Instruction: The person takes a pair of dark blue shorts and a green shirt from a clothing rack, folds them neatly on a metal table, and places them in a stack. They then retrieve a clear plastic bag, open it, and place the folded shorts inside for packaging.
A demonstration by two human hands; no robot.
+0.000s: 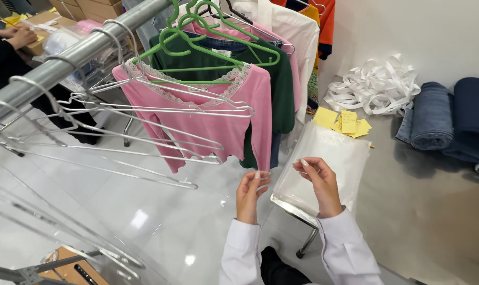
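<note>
My left hand [250, 194] and my right hand [319, 184] are raised in front of me, fingertips pinching the top edge of a clear plastic bag [286, 182] held between them. Both wrists wear white sleeves. Under the right hand lies a stack of clear plastic bags [334, 153] on a grey table [424, 211]. Just beyond my left hand hangs a pink long-sleeved top [213, 126] with a lace neckline on a metal hanger, its sleeve cuff close to my fingers.
A metal rail [65, 63] carries several empty wire hangers [118, 121], a dark green top [273, 79] on green hangers, and white and orange garments. Yellow paper slips [347, 122], a heap of white ribbon [379, 84] and rolled denim [434, 113] lie on the table. Another person sits at far left.
</note>
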